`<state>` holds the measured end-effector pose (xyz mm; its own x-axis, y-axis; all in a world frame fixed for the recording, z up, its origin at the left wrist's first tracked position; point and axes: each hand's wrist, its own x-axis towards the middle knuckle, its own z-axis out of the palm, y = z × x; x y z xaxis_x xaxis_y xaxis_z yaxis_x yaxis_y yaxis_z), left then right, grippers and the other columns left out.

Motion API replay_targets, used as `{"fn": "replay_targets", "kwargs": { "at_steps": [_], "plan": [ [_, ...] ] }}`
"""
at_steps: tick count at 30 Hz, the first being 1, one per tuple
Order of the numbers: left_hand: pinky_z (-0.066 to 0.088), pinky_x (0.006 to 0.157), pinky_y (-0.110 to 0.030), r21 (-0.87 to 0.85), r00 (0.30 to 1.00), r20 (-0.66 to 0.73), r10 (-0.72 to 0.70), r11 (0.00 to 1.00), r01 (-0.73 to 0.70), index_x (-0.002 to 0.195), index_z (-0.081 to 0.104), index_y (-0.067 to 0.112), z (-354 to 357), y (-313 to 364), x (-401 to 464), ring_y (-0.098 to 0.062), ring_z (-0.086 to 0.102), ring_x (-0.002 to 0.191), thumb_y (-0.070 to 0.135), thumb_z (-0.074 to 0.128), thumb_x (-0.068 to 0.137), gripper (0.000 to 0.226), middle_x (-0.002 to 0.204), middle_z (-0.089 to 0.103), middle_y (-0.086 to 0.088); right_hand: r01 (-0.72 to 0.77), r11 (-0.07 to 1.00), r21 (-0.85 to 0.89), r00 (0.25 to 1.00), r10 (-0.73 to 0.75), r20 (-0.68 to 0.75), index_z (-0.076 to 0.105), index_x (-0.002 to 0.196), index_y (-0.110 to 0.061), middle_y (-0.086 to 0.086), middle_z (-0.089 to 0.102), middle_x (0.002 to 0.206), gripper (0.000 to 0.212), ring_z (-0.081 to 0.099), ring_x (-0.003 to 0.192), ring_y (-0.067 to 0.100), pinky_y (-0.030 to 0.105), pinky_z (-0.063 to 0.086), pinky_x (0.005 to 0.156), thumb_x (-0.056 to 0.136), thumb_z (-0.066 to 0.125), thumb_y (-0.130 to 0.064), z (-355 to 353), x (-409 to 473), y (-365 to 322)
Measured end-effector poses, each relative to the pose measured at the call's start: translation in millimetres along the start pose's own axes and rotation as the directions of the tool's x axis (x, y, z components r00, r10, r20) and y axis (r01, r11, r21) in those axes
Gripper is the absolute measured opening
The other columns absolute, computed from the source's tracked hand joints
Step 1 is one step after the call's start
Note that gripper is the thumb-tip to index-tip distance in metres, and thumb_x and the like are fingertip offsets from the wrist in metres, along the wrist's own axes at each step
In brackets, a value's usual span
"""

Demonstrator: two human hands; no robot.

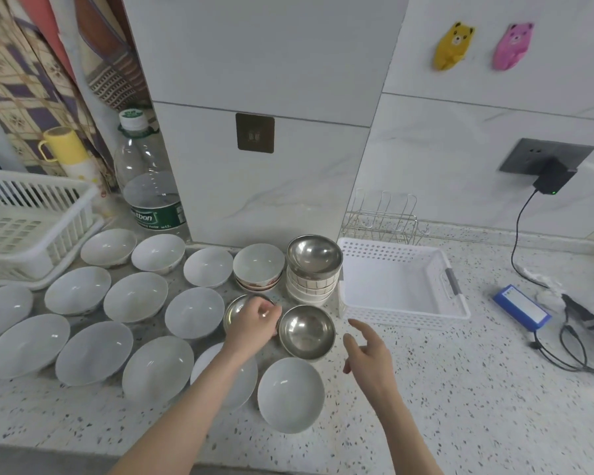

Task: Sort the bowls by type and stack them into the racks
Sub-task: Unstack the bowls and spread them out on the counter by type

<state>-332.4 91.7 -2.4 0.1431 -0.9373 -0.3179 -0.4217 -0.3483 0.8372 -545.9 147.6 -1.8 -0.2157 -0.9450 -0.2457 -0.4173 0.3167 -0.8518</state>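
Small round steel bowl [235, 308] gripped at its rim by left hand [254, 320], second steel bowl [306, 332] between hands, right hand [366, 354] spread, holding nothing, above speckled desk [460, 389]

White bowls [136, 296] spread upright across my counter, single layer. Two loose steel bowls: one [235, 308] under my left hand [254, 320], second steel bowl [307, 331] just right of it. Another steel one [314, 253] tops a ribbed white stack [311, 289]. White basket [403, 305] at right, slatted rack [31, 228] at left.

bowls [135, 297] left of basket [405, 315]
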Motion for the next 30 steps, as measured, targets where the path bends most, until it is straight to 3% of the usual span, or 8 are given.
{"fn": "replay_targets", "kwargs": {
  "at_steps": [5, 7, 11, 16, 19, 26, 30],
  "plan": [
    [0.034, 0.04, -0.02, -0.12, 0.998, 0.048, -0.048, 0.991, 0.054, 0.142, 0.037, 0.025, 14, 43, 31, -0.004, 0.045, 0.038, 0.059, 0.054, 0.086, 0.067, 0.075, 0.069, 0.0, 0.029, 0.998, 0.056, 0.999, -0.027, -0.028, 0.053, 0.131, -0.033, -0.001, 0.065, 0.051, 0.036, 0.061, 0.053, -0.001, 0.006, 0.042, 0.044, 0.096, 0.051, -0.027, -11, 22, -19],
    [0.03, 0.034, -0.017, -0.171, 0.996, 0.064, -0.061, 0.983, 0.072, 0.149, 0.026, 0.025, 22, 55, 40, -0.006, 0.04, 0.035, 0.058, 0.056, 0.086, 0.077, 0.078, 0.07, -0.005, 0.035, 0.997, 0.067, 0.999, -0.034, -0.028, 0.054, 0.131, -0.032, -0.001, 0.065, 0.052, 0.035, 0.062, 0.053, 0.0, 0.006, 0.042, 0.044, 0.096, 0.051, -0.026, -12, 25, -20],
    [0.028, 0.032, -0.018, -0.211, 0.993, 0.03, -0.113, 0.97, 0.117, 0.146, 0.026, 0.018, 31, 72, 52, -0.009, 0.043, 0.039, 0.043, 0.062, 0.089, 0.073, 0.08, 0.072, -0.012, 0.014, 0.997, 0.072, 0.999, -0.011, -0.039, 0.055, 0.13, -0.029, 0.0, 0.066, 0.054, 0.035, 0.06, 0.051, 0.003, 0.009, 0.043, 0.044, 0.095, 0.051, -0.025, -17, 28, -14],
    [0.026, 0.031, -0.019, -0.279, 0.989, 0.07, -0.133, 0.949, 0.147, 0.12, 0.046, 0.009, 36, 80, 58, -0.008, 0.041, 0.035, 0.019, 0.056, 0.094, 0.029, 0.078, 0.072, -0.016, -0.005, 1.0, 0.002, 0.998, 0.005, -0.055, 0.053, 0.132, -0.025, 0.003, 0.066, 0.059, 0.037, 0.053, 0.042, -0.002, 0.015, 0.041, 0.04, 0.095, 0.048, -0.023, -22, 30, -8],
    [0.025, 0.03, -0.018, -0.341, 0.989, 0.082, -0.126, 0.929, 0.146, 0.113, 0.048, 0.011, 35, 82, 57, -0.007, 0.042, 0.032, 0.011, 0.052, 0.096, 0.017, 0.072, 0.071, -0.016, -0.007, 0.999, -0.034, 0.999, 0.005, -0.049, 0.052, 0.133, -0.027, 0.003, 0.067, 0.059, 0.038, 0.051, 0.039, -0.001, 0.022, 0.042, 0.046, 0.095, 0.048, -0.024, -23, 31, -6],
    [0.023, 0.03, -0.016, -0.418, 0.994, 0.073, -0.077, 0.903, 0.101, 0.117, 0.05, 0.013, 24, 84, 49, -0.008, 0.042, 0.034, 0.009, 0.05, 0.096, 0.022, 0.054, 0.069, -0.009, -0.001, 1.0, 0.002, 1.0, 0.001, -0.03, 0.052, 0.132, -0.028, -0.001, 0.068, 0.061, 0.038, 0.056, 0.045, -0.003, 0.019, 0.042, 0.047, 0.094, 0.048, -0.025, -22, 38, -10],
    [0.024, 0.03, -0.016, -0.506, 0.995, 0.086, -0.05, 0.858, 0.087, 0.119, 0.052, 0.013, 8, 79, 41, -0.008, 0.044, 0.04, 0.004, 0.048, 0.094, 0.027, 0.059, 0.069, -0.009, -0.002, 1.0, 0.026, 1.0, 0.002, -0.015, 0.053, 0.131, -0.027, -0.001, 0.069, 0.063, 0.037, 0.058, 0.055, 0.004, 0.019, 0.043, 0.051, 0.094, 0.049, -0.024, -21, 43, -15]
  ]
}}
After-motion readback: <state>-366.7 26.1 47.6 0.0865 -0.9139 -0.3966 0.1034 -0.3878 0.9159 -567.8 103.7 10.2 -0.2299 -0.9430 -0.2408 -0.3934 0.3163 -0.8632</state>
